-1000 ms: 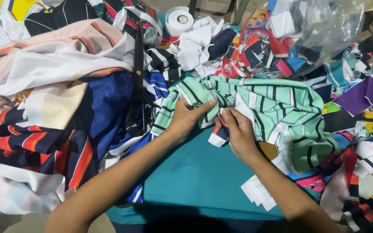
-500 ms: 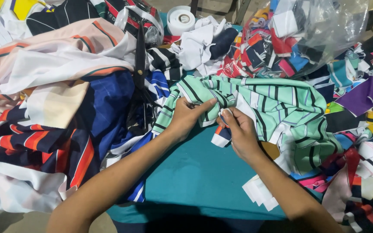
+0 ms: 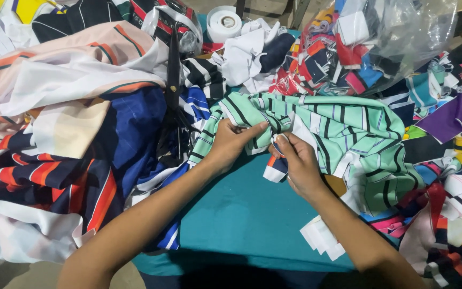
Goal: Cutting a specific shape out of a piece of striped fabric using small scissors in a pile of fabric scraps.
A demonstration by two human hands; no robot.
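From the single head-worn camera I monitor, the view tips steeply down and forward over the teal table (image 3: 231,225), close enough that both forearms enter from the bottom edge and the heaped fabric pieces (image 3: 81,107) spill past the frame's left, right and top edges.

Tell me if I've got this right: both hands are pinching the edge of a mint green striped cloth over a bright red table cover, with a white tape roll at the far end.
Not quite. The table cover is teal, not red, as the head view shows. The rest holds: the left hand and right hand pinch the edge of the mint green striped cloth, and a white tape roll sits at the far end.
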